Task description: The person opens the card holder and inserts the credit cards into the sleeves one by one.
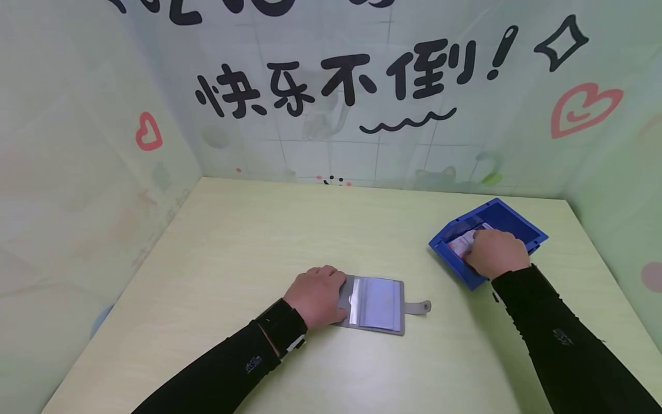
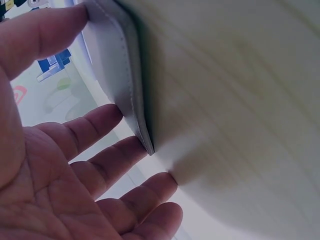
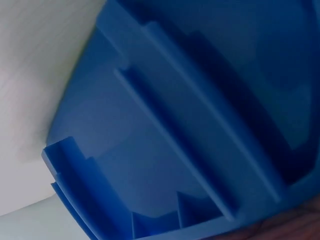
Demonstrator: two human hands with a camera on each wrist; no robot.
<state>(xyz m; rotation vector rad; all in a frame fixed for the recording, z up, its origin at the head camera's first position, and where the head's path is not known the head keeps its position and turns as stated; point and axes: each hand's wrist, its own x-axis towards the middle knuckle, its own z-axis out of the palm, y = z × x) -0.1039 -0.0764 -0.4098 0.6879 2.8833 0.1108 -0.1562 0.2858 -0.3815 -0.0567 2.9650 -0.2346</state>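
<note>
A grey card wallet lies open on the pale table near the front, showing clear plastic sleeves and a snap tab on its right. My left hand rests on its left flap. In the left wrist view, the thumb and relaxed fingers touch the wallet's stitched edge. My right hand is inside a blue plastic tray at the right, fingers curled over a small stack of cards. Its fingertips are hidden. The right wrist view shows only the tray's ribbed blue wall.
The pale green table is boxed in by decorated walls at the back and both sides. The tray sits near the right wall, about a hand's width from the wallet.
</note>
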